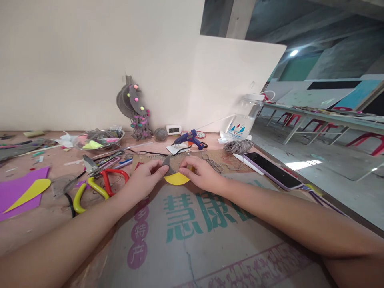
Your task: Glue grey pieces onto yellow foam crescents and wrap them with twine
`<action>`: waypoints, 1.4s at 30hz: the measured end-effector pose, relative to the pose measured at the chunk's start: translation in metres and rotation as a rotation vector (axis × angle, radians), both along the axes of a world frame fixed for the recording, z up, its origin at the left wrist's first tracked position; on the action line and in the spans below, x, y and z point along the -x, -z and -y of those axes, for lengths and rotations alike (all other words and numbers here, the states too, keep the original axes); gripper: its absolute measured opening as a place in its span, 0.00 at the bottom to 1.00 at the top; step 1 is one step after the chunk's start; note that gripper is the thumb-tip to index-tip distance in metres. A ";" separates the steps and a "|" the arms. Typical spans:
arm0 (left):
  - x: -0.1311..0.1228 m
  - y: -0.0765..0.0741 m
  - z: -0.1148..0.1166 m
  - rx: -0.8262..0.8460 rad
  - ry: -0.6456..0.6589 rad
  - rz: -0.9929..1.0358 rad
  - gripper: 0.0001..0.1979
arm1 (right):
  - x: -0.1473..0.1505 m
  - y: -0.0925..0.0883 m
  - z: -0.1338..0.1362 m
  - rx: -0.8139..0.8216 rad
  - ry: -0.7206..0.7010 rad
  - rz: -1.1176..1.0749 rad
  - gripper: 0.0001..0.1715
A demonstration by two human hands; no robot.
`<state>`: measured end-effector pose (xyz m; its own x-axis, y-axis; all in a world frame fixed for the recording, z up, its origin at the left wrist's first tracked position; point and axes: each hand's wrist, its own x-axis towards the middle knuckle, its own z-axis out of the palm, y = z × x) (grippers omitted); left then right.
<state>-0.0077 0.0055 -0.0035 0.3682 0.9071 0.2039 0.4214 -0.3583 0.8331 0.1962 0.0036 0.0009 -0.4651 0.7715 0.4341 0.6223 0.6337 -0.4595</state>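
Note:
My left hand is closed, thumb and forefinger pinching a small grey piece with a pointed tip. Under its grey part shows a rounded yellow edge, which looks like felt or foam sheet. On the opposite side, my right hand has its fingers curled and the thumb pressed at the same piece's right edge; its fingertips are partly hidden. Both hands are above the printed cardboard sheet. Behind them a blue glue gun rests on a white pad, and loose grey yarn lies past my right hand.
Left are yellow-handled pliers, red-handled scissors, purple sheet and a bowl of scraps. A grey hanging ornament is against the wall. Right are a yarn bundle, water bottle and phone.

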 end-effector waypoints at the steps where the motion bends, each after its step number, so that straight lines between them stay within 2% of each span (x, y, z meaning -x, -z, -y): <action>1: 0.000 0.000 0.000 -0.002 0.004 -0.004 0.15 | 0.000 0.000 0.000 0.024 0.007 -0.013 0.11; 6: -0.001 0.000 -0.001 0.005 -0.003 0.047 0.13 | 0.000 -0.001 -0.001 0.096 0.029 -0.067 0.11; 19: 0.000 0.000 -0.003 0.003 0.011 0.036 0.12 | 0.001 0.000 -0.004 0.142 0.092 -0.181 0.10; 22: 0.000 0.000 -0.003 -0.001 0.023 0.052 0.12 | -0.001 -0.001 -0.005 0.178 0.056 -0.281 0.13; 25: 0.000 0.000 -0.003 0.010 0.006 0.125 0.13 | -0.006 -0.001 -0.010 0.209 0.006 -0.468 0.20; 29: 0.000 0.000 -0.003 0.030 -0.024 0.225 0.13 | -0.011 0.004 -0.020 0.274 0.059 -0.658 0.23; 33: 0.001 0.001 -0.004 0.052 0.025 0.236 0.12 | -0.007 0.006 -0.019 0.422 0.044 -0.602 0.22; 38: 0.001 0.001 -0.002 0.106 0.089 0.227 0.12 | -0.003 -0.003 -0.006 0.541 -0.089 -0.436 0.27; 40: 0.000 0.001 -0.001 0.140 0.102 0.257 0.13 | -0.003 -0.005 -0.004 0.592 -0.143 -0.407 0.29; 42: -0.001 0.002 -0.001 0.159 0.107 0.267 0.17 | -0.003 -0.005 -0.005 0.588 -0.139 -0.341 0.28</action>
<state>-0.0064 0.0069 -0.0052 0.4157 0.8943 0.1656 0.1471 -0.2458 0.9581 0.1992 0.0084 0.0063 -0.4887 0.8665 0.1019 0.3130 0.2832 -0.9065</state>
